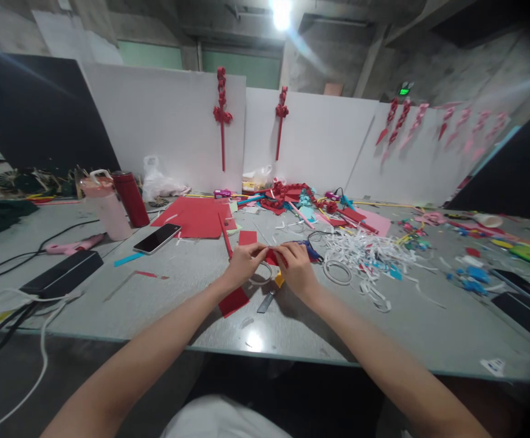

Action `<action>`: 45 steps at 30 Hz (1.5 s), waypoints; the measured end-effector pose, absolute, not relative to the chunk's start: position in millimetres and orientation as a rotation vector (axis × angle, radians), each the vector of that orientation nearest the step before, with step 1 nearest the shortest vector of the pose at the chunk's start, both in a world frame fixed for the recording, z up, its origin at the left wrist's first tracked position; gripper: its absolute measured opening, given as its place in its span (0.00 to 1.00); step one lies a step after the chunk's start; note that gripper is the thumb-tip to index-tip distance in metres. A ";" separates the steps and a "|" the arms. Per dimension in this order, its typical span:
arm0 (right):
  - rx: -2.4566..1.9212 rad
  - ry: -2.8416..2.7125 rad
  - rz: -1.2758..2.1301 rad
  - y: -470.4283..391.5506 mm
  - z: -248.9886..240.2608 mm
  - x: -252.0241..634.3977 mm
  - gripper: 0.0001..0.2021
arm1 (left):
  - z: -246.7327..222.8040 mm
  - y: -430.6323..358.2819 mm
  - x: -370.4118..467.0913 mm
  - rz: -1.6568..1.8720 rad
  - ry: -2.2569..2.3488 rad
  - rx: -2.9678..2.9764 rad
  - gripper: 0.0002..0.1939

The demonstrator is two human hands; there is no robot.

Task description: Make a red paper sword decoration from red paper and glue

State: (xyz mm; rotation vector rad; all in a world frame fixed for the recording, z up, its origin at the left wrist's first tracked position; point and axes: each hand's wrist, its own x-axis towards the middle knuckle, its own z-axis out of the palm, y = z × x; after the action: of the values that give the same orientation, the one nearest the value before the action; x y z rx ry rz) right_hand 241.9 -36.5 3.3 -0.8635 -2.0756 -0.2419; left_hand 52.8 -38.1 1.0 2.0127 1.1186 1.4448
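Both hands meet over the middle of the table, pinching a small piece of red paper (271, 257). My left hand (245, 264) has thumb and fingertips closed on its left end. On the other end, the fingers of my right hand (298, 269) are bent and partly cover the paper. Below the hands lie a pale ring (260, 280) and a flat grey blade (267, 302) beside a yellow piece (279, 280). A red paper piece (234, 303) rests under my left wrist, and another red piece (247, 238) sits just beyond that hand.
Right of my hands are a second pale ring (337, 273) and a heap of white paper strips (360, 246). To the left lie a phone (158, 238), red sheets (194, 218), a pink glue gun (74, 244) and a black power strip (64, 274). Bottles (130, 199) stand behind.
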 end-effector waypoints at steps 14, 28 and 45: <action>-0.858 -2.132 -0.149 -30.2 -1.1 243.6 0.08 | -0.2 -39.6 55.8 1.309 1.101 2.131 0.11; -0.851 -2.147 -0.105 -30.6 -1.7 244.2 0.07 | -3.5 -37.2 50.7 1.274 1.041 2.277 0.09; -0.821 -2.176 -0.097 -28.0 -2.0 246.4 0.07 | -2.2 -36.6 47.6 1.248 1.009 2.309 0.08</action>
State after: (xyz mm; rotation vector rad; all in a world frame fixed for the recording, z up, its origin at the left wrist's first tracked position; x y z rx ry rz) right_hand 246.4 -28.0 -2.0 -0.8210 -2.1764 -0.0973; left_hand 47.6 -36.6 -2.2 2.3094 1.0093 1.2484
